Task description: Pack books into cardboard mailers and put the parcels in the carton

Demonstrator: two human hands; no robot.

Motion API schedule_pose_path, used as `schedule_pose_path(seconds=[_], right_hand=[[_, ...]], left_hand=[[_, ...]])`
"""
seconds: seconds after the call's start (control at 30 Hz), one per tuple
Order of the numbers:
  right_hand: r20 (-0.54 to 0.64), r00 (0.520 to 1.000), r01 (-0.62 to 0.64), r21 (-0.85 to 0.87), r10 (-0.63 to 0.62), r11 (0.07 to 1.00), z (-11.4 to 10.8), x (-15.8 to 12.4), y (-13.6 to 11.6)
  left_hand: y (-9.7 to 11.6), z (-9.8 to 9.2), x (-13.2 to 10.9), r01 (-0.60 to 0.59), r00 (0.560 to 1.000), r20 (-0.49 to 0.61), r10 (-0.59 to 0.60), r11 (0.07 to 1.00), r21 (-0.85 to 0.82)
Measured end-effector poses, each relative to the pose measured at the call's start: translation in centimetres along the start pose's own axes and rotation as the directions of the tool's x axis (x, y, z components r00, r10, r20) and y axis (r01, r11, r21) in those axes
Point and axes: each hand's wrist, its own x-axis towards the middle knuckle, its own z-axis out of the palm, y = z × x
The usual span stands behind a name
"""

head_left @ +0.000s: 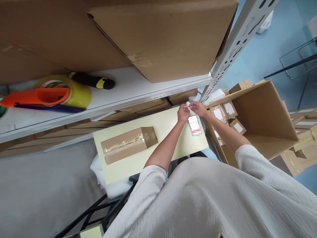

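Note:
Over the far right end of the pale yellow table [170,127], my left hand [183,113] and my right hand [198,108] meet closely. Their fingers are closed around a small white piece [188,104], perhaps paper; it is too small to name exactly. Just below my hands a phone [193,123] with a lit screen lies on the table. To the left, a long taped cardboard box [127,144] rests on the same table.
A white shelf [138,81] above the table bears large cartons [168,36], a tape dispenser [52,96] and a black-and-yellow cutter [92,80]. A perforated post [230,46] rises beside my right hand. An open carton [264,115] holds several small labelled boxes [229,109].

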Motion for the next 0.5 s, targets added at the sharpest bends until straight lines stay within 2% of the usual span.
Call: schedule_pose_path(seconds=[0.27,0.5], right_hand=[[0.009,1.0,0.008,-0.026,-0.008,1.0,-0.41,0.04,0.11],[-0.005,1.0,-0.017,-0.049,0.017,0.999,-0.52,-0.02,0.64]], left_hand=[[0.15,0.06,0.21,-0.023,0.999,0.024,0.024,0.999,-0.033],[0.63,0.11,-0.17,-0.005,0.999,0.033,0.01,0.989,-0.148]])
